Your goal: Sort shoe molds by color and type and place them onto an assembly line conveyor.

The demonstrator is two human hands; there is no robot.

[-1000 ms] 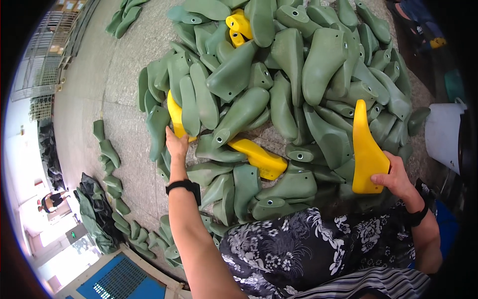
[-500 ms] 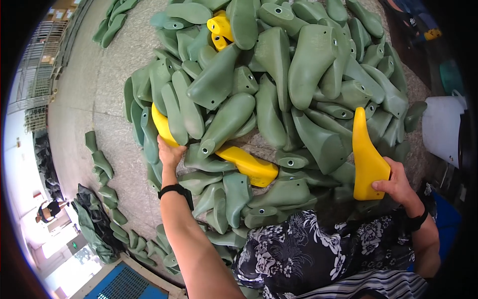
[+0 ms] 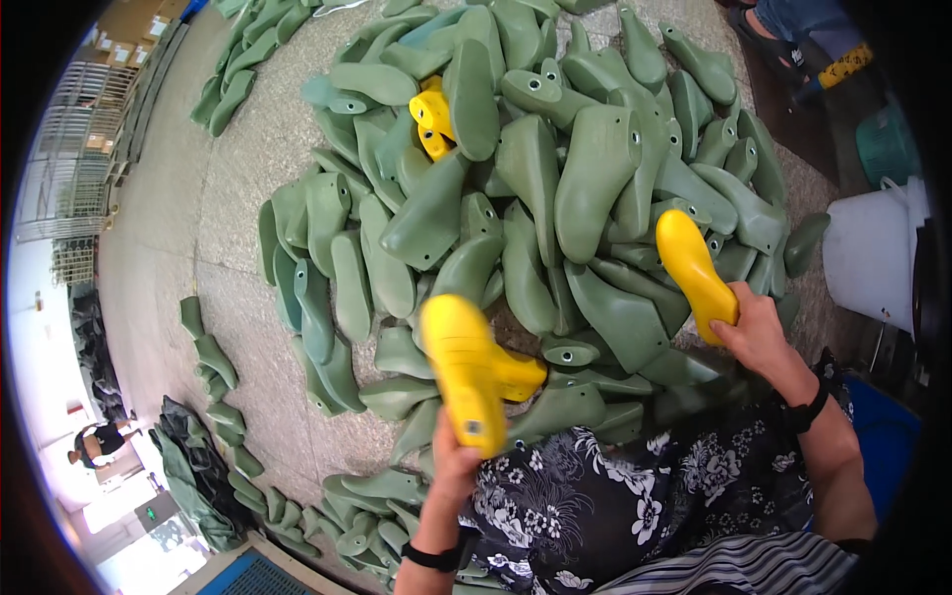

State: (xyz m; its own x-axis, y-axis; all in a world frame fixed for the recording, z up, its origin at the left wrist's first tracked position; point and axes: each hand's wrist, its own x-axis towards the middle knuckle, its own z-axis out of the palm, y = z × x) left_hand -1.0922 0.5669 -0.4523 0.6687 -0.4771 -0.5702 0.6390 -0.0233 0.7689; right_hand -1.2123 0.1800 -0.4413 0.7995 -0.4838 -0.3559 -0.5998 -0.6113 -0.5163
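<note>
A yellow shoe last [image 3: 458,362] is gripped at its heel end by my left hand [image 3: 456,464], lifted over the near part of the heap and slightly blurred. My right hand [image 3: 760,335] holds another yellow shoe last [image 3: 694,273] by its heel end, toe pointing up and away, at the right of the heap. Behind the left-hand last, partly hidden by it, a further yellow last [image 3: 524,375] lies among green shoe lasts [image 3: 600,183]. More yellow pieces [image 3: 432,117] show between green lasts at the upper middle.
A white bucket [image 3: 873,253] and a green basket [image 3: 886,147] stand at the right. Rows of green lasts [image 3: 213,357] lie on the floor at the left, near dark green sacks [image 3: 193,466]. A person [image 3: 99,444] is far left; another person's leg [image 3: 793,25] shows at the upper right.
My left hand has lifted a yellow last out of the heap's left side and brought it right and nearer. My right hand has moved slightly left, turning its last.
</note>
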